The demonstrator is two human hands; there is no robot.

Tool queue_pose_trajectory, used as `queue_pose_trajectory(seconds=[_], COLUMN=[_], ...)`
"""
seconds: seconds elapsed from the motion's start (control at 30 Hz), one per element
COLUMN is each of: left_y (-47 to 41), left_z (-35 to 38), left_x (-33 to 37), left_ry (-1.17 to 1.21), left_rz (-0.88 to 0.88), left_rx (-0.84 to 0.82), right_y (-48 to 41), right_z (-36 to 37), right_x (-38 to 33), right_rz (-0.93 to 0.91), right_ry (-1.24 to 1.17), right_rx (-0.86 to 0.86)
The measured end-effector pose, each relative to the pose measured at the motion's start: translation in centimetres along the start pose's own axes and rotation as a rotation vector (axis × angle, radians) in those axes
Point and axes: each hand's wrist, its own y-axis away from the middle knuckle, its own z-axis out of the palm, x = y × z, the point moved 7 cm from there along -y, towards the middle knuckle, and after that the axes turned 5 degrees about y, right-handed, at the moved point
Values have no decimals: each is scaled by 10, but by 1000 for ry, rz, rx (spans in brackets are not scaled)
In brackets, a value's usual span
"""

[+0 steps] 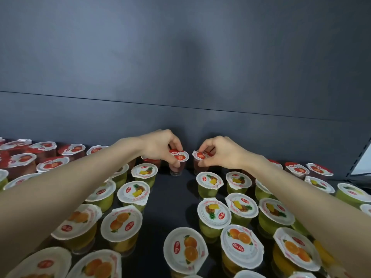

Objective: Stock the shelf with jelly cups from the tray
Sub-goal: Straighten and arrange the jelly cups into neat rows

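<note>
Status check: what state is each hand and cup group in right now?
Left hand: pinches left cup by rim.
Right hand: pinches right cup by rim.
Left cup, right cup: strawberry, upright, sealed.
Strawberry row: upright, sealed, back.
Pineapple cups: upright, sealed, mid shelf.
Orange cups: upright, sealed, front.

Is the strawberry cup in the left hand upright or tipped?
Upright: the left hand pinches the strawberry cup by its rim, lid up, base below.

Dark back panel (pixel 180 57); white board (pixel 363 163) far right.
</note>
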Motion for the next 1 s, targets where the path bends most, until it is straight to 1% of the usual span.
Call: queue_pose_trajectory(seconds=[0.23, 0.57, 0.8, 1.0], left_y=[-3, -9, -7, -1], left_z=[7, 13, 14, 12], left_x=[-4, -3, -8, -4], left_ry=[-46, -73, -122, -318], left_rz=[-7, 5, 9, 11], left_rx=[8, -18, 28, 40], right_y=[-4, -4, -4, 1], right_z=[9, 10, 10, 8], right_x=[-5, -1, -1, -3], right_rz=[21, 36, 41, 31], right_ry=[39, 69, 89, 96], right_rx=[-35, -40, -47, -61])
